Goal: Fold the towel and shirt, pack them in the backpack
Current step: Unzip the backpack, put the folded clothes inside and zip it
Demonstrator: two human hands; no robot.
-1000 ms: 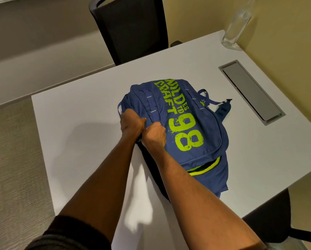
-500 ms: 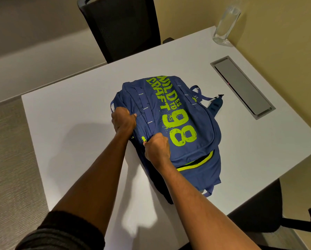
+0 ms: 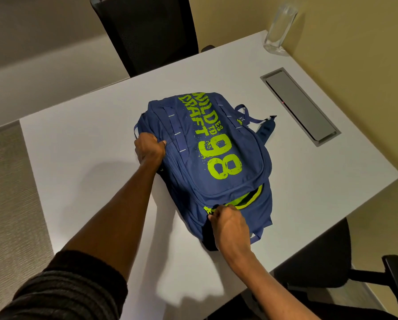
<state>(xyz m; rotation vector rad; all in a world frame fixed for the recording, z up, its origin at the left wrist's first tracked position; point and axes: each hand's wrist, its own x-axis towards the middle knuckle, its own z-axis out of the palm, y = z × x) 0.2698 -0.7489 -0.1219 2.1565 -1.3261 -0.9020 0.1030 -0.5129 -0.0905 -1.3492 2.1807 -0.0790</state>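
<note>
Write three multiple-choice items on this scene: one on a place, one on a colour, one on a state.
1. Where does the clear bottle stand?
A. At the far right corner of the table
B. On a shelf
C. In a drawer

2. What colour is the lettering on the backpack?
A. White
B. Lime green
C. Red

3. What is the right hand doing?
A. Lying flat on the table
B. Pinching the zip of the backpack
C. Hanging free

Answers:
1 A: it stands by the wall at the table's far corner.
2 B: the "98" print is lime green on blue.
3 B: its fingertips close on the green zip at the backpack's near end.
</note>
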